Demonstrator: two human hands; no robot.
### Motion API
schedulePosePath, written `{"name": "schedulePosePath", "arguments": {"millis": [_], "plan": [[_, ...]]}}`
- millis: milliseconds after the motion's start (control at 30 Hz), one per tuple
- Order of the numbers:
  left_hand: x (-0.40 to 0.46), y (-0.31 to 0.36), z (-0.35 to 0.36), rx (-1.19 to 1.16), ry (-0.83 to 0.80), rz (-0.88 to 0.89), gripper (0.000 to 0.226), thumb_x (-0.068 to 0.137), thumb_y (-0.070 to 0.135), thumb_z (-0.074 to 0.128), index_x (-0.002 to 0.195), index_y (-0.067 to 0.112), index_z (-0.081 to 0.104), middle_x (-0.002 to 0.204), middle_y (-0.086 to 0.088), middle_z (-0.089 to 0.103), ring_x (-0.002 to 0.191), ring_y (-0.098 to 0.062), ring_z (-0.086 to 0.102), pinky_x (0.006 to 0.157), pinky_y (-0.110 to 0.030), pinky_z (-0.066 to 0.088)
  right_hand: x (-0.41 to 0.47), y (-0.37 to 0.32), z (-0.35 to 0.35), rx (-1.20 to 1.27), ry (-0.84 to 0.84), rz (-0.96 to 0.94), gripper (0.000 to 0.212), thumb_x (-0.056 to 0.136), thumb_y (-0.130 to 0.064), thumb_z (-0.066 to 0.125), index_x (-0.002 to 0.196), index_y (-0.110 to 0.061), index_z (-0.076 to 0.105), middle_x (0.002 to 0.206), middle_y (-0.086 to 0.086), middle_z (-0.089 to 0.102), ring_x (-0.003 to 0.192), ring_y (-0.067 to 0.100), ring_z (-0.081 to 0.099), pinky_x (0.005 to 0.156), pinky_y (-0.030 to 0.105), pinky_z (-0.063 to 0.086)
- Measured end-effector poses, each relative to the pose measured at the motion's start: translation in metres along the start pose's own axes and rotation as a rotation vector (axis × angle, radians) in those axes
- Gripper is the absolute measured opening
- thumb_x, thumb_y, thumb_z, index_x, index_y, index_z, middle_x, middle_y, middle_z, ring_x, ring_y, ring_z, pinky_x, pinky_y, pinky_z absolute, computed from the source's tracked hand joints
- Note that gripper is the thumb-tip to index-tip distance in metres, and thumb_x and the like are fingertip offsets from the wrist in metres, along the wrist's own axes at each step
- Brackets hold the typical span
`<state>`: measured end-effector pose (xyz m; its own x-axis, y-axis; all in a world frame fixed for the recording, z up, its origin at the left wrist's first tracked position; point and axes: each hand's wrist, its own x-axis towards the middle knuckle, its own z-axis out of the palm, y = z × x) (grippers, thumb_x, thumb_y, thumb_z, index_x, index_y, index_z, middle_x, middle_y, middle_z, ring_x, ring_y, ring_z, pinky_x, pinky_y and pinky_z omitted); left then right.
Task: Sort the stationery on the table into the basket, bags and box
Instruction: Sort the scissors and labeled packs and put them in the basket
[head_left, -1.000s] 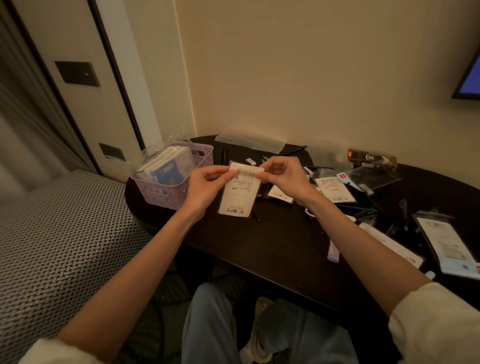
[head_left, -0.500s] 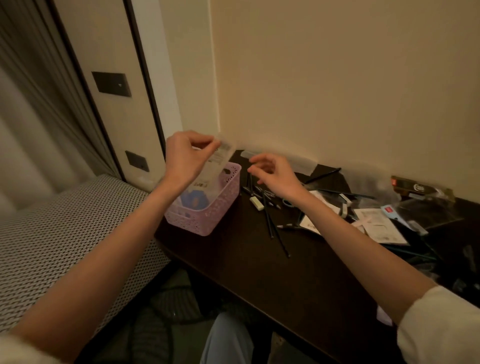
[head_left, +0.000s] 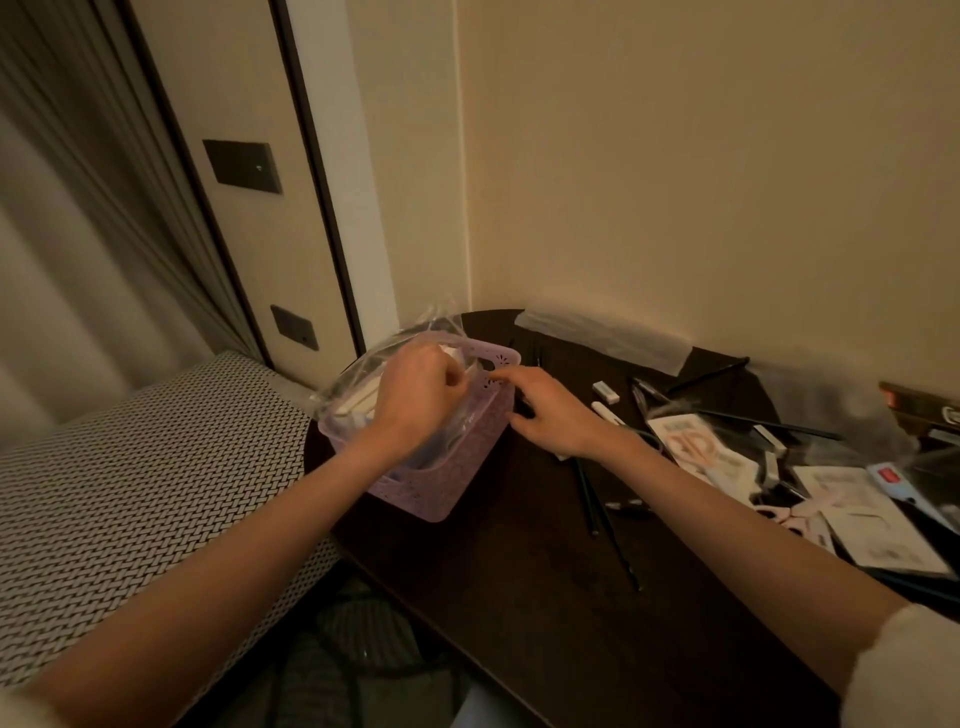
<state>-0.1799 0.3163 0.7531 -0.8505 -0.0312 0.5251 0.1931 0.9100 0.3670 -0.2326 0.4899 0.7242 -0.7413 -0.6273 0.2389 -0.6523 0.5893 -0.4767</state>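
My left hand (head_left: 415, 400) pinches a packet inside the basket's (head_left: 457, 467) bag (head_left: 358, 374); my right hand (head_left: 550, 415), fingers loose, touches the rim.

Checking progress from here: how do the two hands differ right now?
The left hand is curled over the purple basket, fingers down among the clear bag; the right hand lies flatter, fingers stretched to the basket's rim. The left is above the basket, the right beside it over the table. Both arms are bare.

The left hand (head_left: 415, 400) has been lowered into the bag (head_left: 353, 384) in the basket (head_left: 467, 462). The packet is now hidden. The right hand (head_left: 550, 415) has been brought to the basket's rim.
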Motion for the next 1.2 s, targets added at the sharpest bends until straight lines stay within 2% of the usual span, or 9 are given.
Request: {"name": "schedulePosePath", "arguments": {"millis": [133,267,367,500,700,800,1000,1100,1200], "plan": [[0.004,-0.014,0.019,0.081,-0.088,-0.001,0.041,0.088,0.022,0.061,0.049,0.008,0.061,0.047,-0.005,0.054,0.042,-0.015,0.042,0.054,-0.028,0.035,0.003,0.010,0.007,-0.011,0.019,-0.008,0.047,0.088,-0.007,0.061,0.133,-0.013,0.049,0.140,0.006,0.047,0.134,0.019,0.037,0.109,0.027,0.029],[0.005,-0.024,0.030,0.111,-0.186,-0.009,0.037,0.085,0.015,0.065,0.050,0.005,0.059,0.052,-0.014,0.058,0.047,-0.019,0.045,0.052,-0.030,0.031,0.004,0.015,0.006,0.002,0.002,-0.027,0.046,0.087,-0.005,0.060,0.132,-0.013,0.051,0.140,0.005,0.047,0.134,0.017,0.037,0.108,0.024,0.026],[0.010,-0.024,0.029,0.062,-0.267,0.002,0.040,0.083,0.016,0.071,0.046,0.019,0.057,0.047,0.001,0.054,0.044,-0.009,0.047,0.050,-0.021,0.033,0.005,0.016,0.003,0.018,-0.031,-0.023,0.049,0.086,-0.003,0.060,0.133,-0.012,0.051,0.141,0.005,0.047,0.135,0.017,0.036,0.112,0.028,0.027],[0.016,-0.021,0.024,-0.015,-0.479,-0.021,0.006,0.083,0.012,0.073,0.082,0.010,0.078,0.073,0.001,0.072,0.056,0.003,0.055,0.059,-0.011,0.047,0.005,0.016,0.000,0.016,-0.058,-0.012,0.051,0.086,-0.003,0.060,0.135,-0.012,0.050,0.142,0.006,0.046,0.136,0.017,0.036,0.114,0.035,0.030],[0.018,-0.024,0.014,-0.061,-0.722,-0.124,0.027,0.082,0.000,0.068,0.108,0.006,0.071,0.102,-0.004,0.071,0.087,-0.011,0.064,0.067,-0.013,0.051,0.002,0.008,-0.007,0.059,-0.099,0.014,0.049,0.087,0.001,0.057,0.134,-0.009,0.050,0.141,0.008,0.047,0.133,0.019,0.039,0.103,0.021,0.033],[0.013,-0.028,0.016,-0.062,-0.709,-0.148,0.025,0.083,-0.001,0.067,0.107,0.007,0.070,0.103,-0.006,0.071,0.083,-0.008,0.063,0.064,-0.014,0.052,-0.002,0.002,-0.009,0.071,-0.126,0.020,0.051,0.088,0.004,0.055,0.137,-0.008,0.046,0.144,0.009,0.043,0.135,0.020,0.036,0.098,0.014,0.029],[0.011,-0.026,0.014,-0.075,-0.751,-0.237,0.022,0.088,0.003,0.063,0.108,0.008,0.069,0.106,-0.006,0.070,0.089,-0.013,0.065,0.072,-0.019,0.054,-0.009,-0.006,-0.009,-0.036,-0.233,0.063,0.071,0.089,0.001,0.054,0.151,-0.012,0.020,0.160,0.009,0.011,0.147,0.019,0.006,0.117,0.029,0.011],[0.009,-0.022,-0.004,-0.225,-0.831,-0.381,0.025,0.092,0.004,0.058,0.115,0.006,0.066,0.109,-0.009,0.069,0.089,-0.017,0.068,0.074,-0.025,0.059,-0.016,-0.014,-0.014,-0.029,-0.241,0.079,0.072,0.088,0.001,0.054,0.150,-0.014,0.021,0.159,0.009,0.016,0.147,0.020,0.011,0.117,0.029,0.014],[-0.001,-0.012,-0.012,-0.319,-0.693,-0.394,0.024,0.095,0.004,0.053,0.117,0.003,0.064,0.110,-0.010,0.067,0.086,-0.019,0.069,0.069,-0.028,0.060,-0.029,-0.025,-0.023,0.024,-0.168,0.089,0.064,0.086,0.004,0.055,0.144,-0.012,0.034,0.149,0.011,0.036,0.139,0.023,0.031,0.105,0.018,0.023]]}}
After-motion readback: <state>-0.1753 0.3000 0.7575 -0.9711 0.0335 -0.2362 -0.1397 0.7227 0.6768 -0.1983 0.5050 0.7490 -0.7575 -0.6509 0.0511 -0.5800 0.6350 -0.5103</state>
